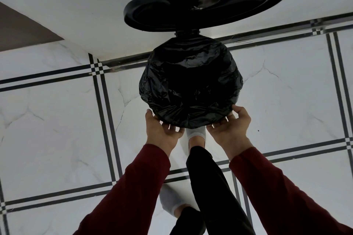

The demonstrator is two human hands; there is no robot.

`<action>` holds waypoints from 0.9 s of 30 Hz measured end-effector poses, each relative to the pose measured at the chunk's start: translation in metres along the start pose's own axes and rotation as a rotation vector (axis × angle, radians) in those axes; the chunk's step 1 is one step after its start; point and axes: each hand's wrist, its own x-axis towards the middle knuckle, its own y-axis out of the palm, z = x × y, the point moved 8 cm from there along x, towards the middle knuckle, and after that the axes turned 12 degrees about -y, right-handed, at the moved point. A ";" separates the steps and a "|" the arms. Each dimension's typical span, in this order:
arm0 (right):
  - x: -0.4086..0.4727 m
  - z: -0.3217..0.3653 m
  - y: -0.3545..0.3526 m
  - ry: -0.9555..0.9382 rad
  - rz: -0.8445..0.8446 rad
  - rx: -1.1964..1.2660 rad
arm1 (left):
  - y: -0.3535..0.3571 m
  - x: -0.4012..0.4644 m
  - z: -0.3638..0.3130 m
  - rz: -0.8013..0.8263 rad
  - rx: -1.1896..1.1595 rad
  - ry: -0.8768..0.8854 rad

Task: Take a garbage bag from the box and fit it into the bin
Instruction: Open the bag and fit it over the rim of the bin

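Observation:
A black garbage bag (191, 82) is spread over the round mouth of the bin and hides the bin's body. The bin's black lid (204, 0) stands raised behind it, against the white wall. My left hand (162, 131) grips the bag's folded edge at the near left of the rim. My right hand (231, 126) grips the same edge at the near right. A foot in a grey sock (195, 133) sits just under the bin's near side, between my hands. The box of bags is not in view.
The floor is white marble tile (57, 120) with black double lines. A white wall (76, 5) runs behind the bin. My other socked foot (172, 202) stands further back on the floor, with black trouser legs between my red sleeves.

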 end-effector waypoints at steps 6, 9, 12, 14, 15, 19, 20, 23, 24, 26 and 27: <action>0.003 0.009 -0.002 -0.070 0.005 -0.103 | -0.002 0.002 -0.003 0.018 0.033 0.063; 0.004 0.017 -0.001 -0.105 0.017 -0.130 | -0.001 0.002 -0.014 0.016 0.069 0.109; 0.007 0.022 0.001 -0.105 0.047 -0.132 | 0.000 0.003 -0.025 -0.004 0.052 0.137; 0.009 0.025 0.005 -0.104 0.063 -0.157 | 0.000 0.002 -0.031 -0.020 0.056 0.140; 0.009 0.026 0.008 -0.102 0.064 -0.163 | 0.002 0.001 -0.033 -0.021 0.069 0.143; 0.009 0.037 0.015 -0.137 0.087 -0.244 | 0.007 -0.001 -0.044 -0.029 0.132 0.186; 0.009 0.040 0.015 -0.148 0.091 -0.277 | 0.007 -0.001 -0.047 -0.039 0.152 0.198; 0.014 0.051 0.018 -0.191 0.118 -0.359 | 0.008 0.000 -0.054 -0.065 0.196 0.205; 0.017 0.054 0.018 -0.220 0.113 -0.383 | 0.007 0.000 -0.057 -0.084 0.216 0.214; 0.023 0.066 0.018 -0.294 0.112 -0.432 | 0.005 0.001 -0.065 -0.123 0.255 0.249; 0.028 0.071 0.018 -0.321 0.123 -0.467 | 0.004 0.001 -0.070 -0.135 0.268 0.266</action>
